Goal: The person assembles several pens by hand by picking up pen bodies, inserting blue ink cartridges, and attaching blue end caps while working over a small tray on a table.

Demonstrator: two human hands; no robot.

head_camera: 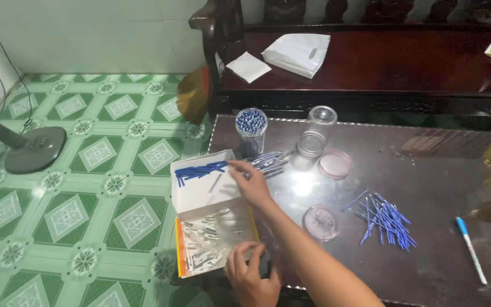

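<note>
My right hand (250, 183) reaches left across the dark glass-topped table (439, 170). Its spread fingers touch a row of blue pen refills (200, 170) lying on the raised white lid (203, 196) of an open cardboard box. A bundle of pens (272, 161) lies just behind that hand. My left hand (249, 276) is at the near edge, fingers curled over the right corner of the box (211, 241), which holds several white and clear pen parts.
A clear jar of blue pieces (251, 128) and an empty clear jar (316, 134) stand at the back. Two pinkish lids (335, 164) (320, 222), a loose pile of blue refills (387, 219) and a white pen (472, 251) lie to the right. A fan (28, 149) stands on the tiled floor.
</note>
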